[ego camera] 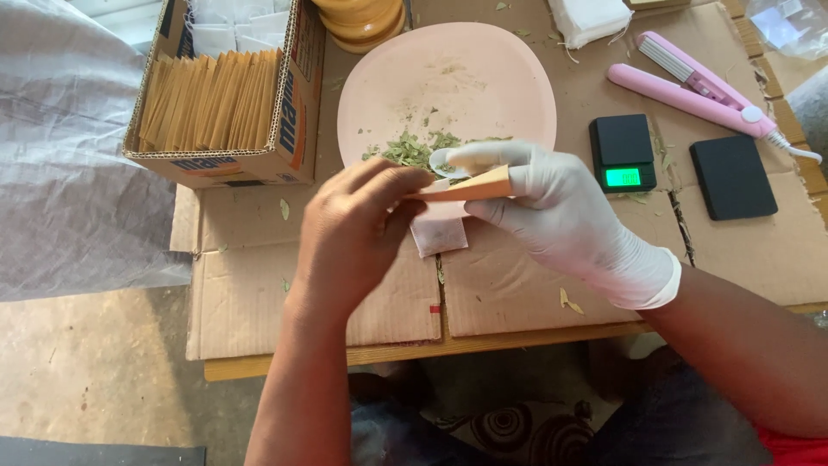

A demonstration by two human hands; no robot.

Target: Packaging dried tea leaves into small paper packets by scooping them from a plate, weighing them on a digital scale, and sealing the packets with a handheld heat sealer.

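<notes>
Both hands, bare left hand and gloved right hand, pinch a tan envelope above the cardboard-covered table.

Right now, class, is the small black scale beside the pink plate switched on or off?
On. The small black scale shows a lit green display at its front edge, while the black slab to its right shows no light.
</notes>
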